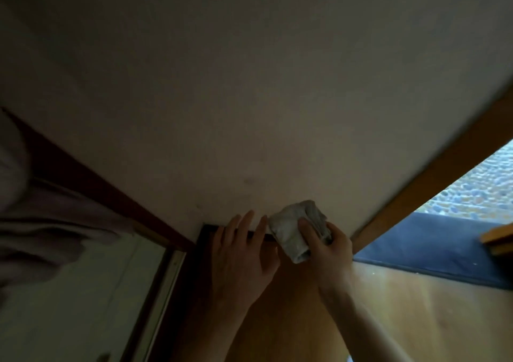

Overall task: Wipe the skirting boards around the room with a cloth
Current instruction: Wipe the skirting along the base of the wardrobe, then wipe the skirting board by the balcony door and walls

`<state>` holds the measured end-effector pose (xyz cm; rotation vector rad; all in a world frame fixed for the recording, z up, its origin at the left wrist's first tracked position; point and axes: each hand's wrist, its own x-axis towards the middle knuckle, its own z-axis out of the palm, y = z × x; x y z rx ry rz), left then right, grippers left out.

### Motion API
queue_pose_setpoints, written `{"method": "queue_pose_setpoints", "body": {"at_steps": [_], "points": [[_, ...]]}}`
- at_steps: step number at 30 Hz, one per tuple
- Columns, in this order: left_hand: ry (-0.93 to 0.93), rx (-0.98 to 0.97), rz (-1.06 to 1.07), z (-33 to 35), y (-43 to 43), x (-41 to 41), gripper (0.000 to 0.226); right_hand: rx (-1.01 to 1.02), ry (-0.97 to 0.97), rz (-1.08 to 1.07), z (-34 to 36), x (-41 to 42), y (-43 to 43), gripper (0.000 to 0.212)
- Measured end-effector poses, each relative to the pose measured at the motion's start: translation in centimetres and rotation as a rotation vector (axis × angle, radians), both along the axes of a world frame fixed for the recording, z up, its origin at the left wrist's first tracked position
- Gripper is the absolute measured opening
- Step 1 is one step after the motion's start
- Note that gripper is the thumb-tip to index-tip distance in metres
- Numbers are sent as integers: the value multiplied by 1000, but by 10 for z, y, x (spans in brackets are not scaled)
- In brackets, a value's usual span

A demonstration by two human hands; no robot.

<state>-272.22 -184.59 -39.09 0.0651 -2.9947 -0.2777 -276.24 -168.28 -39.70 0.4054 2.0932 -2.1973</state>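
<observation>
right hand (327, 250) grips crumpled pale grey cloth (294, 231) pressed on dark wooden skirting board (212, 227) | left hand (244, 256) flat, fingers straight, just beside cloth | progress: likely mid-wipe on this stretch; other stretches unseen

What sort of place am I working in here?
Probably a room in a home, near an outside door: wooden floor under a plain wall with dark skirting board, a curtain on the left, a dark mat and pebbled ground at right.
</observation>
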Motion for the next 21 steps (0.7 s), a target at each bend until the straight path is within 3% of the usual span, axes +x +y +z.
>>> {"method": "queue_pose_setpoints", "body": {"at_steps": [5, 10, 14, 21], "points": [[11, -10, 9, 168, 3, 10, 66, 49, 17, -22, 158, 11, 13, 16], [64, 53, -39, 290, 13, 31, 62, 13, 31, -23, 273, 25, 29, 29], [79, 57, -79, 339, 15, 42, 59, 89, 84, -65, 319, 37, 44, 41], [61, 48, -291, 360, 28, 57, 59, 105, 81, -263, 340, 90, 68, 41]]}}
